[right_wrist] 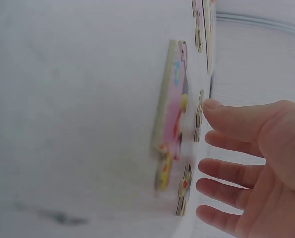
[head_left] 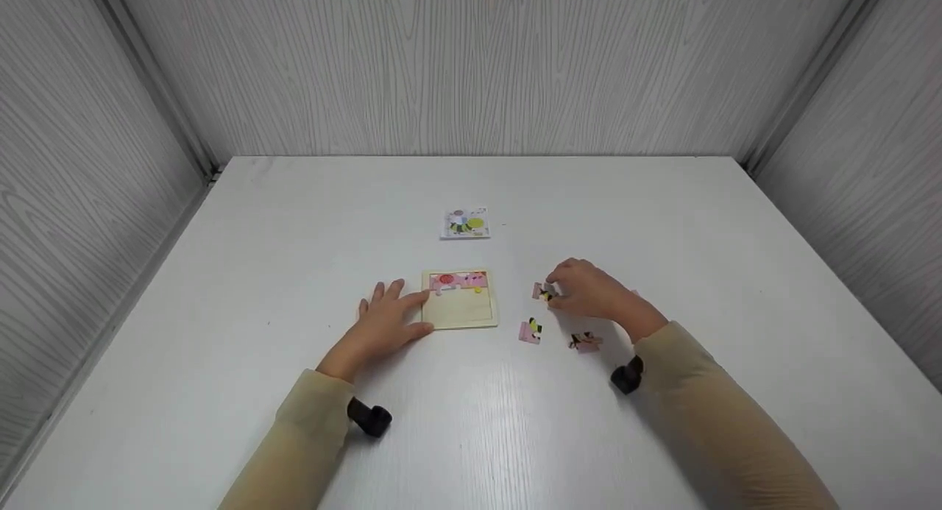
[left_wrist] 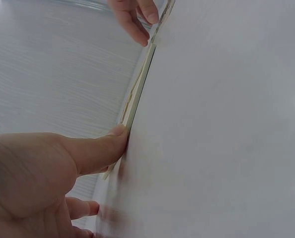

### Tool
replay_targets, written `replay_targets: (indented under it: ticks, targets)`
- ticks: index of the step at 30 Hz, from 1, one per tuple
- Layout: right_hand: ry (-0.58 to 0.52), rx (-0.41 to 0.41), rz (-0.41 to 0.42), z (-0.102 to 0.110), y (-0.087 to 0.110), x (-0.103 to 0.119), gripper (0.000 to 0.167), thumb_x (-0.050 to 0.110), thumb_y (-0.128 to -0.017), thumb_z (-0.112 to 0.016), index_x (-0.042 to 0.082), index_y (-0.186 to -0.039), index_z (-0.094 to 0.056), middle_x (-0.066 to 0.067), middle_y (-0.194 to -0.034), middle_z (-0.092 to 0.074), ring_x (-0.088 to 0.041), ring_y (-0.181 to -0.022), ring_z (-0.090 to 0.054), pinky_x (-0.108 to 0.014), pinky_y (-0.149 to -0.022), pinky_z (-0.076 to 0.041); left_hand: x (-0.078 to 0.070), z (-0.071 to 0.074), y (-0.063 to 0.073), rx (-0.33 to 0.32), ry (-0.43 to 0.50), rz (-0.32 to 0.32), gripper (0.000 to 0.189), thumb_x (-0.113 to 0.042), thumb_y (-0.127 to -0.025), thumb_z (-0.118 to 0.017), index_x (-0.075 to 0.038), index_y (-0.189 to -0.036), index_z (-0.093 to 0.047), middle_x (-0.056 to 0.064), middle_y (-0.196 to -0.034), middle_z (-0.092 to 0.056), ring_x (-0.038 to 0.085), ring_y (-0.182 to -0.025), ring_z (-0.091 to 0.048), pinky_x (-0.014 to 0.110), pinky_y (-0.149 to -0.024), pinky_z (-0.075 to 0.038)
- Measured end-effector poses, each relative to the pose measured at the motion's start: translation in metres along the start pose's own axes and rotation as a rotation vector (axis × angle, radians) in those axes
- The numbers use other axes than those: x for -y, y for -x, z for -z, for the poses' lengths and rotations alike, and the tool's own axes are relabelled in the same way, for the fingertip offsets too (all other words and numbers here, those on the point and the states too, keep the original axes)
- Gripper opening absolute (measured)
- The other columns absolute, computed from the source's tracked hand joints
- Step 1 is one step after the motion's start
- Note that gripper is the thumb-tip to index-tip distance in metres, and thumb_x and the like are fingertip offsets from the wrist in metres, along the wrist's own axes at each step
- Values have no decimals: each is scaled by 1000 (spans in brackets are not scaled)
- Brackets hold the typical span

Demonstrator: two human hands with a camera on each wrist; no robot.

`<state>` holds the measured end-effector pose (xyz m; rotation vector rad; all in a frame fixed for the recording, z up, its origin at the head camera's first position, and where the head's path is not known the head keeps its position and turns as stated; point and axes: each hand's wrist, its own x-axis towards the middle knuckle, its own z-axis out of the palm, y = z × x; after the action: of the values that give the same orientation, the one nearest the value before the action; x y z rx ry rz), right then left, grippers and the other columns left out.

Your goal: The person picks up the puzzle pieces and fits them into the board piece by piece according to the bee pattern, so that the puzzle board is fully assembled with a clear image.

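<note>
My left hand (head_left: 386,320) lies spread at the left side of a light wooden puzzle tray (head_left: 464,315), its thumb and index finger touching the frame. In the left wrist view, the thumb presses the edge of the tray (left_wrist: 143,77). Pink puzzle pieces with a red spot (head_left: 447,280) fill the tray's top row. To the right of the tray, my right hand (head_left: 589,293) reaches over a pink, yellow and black puzzle piece (head_left: 539,291). Its thumb and index fingertips are right at that piece (right_wrist: 199,119), set apart from each other in the right wrist view.
Nearer the person lie two loose pieces, one with yellow and black (head_left: 530,331), the other pink and brown (head_left: 586,341). Another pink piece (head_left: 636,293) shows partly behind the right wrist. Beyond the tray lies a bee picture card (head_left: 466,224). Grey wood-grain panels (head_left: 471,68) enclose the white table.
</note>
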<state>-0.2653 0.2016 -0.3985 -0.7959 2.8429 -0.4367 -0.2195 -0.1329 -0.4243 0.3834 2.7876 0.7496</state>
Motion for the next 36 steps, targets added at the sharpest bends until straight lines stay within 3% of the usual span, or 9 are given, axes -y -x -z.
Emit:
replay_targets:
  ticks: [13,20,30,36]
  targets:
    - [-1,-24,-14,-4,-2,-1,27,19,-85,-67,2,-107,-65,-14,-111,-58,-30,-107,-51,-45,-90,-42,-1,-1,0,6,5,13,61,-39,-90,-58,-17,-144,-37,21,-152,-12,43,-138,3,61,-105,1]
    - [-16,-50,-35,-6,-3,0,21,16,-85,-68,3,-100,-64,-15,-111,-56,-28,-100,-51,-43,-84,-43,-3,2,2,-4,4,-12,60,-35,-90,-59,-14,-143,-39,25,-150,-14,46,-137,1,63,-104,0]
    - [2,-29,-57,-5,-6,7,25,18,-86,-66,3,-105,-62,-14,-114,-56,-28,-103,-51,-43,-87,-42,-1,2,2,-3,0,-9,60,-37,-91,-58,-15,-143,-38,24,-151,-14,46,-137,1,63,-104,0]
    - [20,-19,-29,-5,-8,13,26,19,-86,-66,3,-106,-62,-13,-114,-57,-28,-107,-51,-42,-91,-42,-1,1,1,2,10,-5,62,-38,-91,-58,-16,-144,-37,23,-151,-12,45,-137,2,62,-105,1]
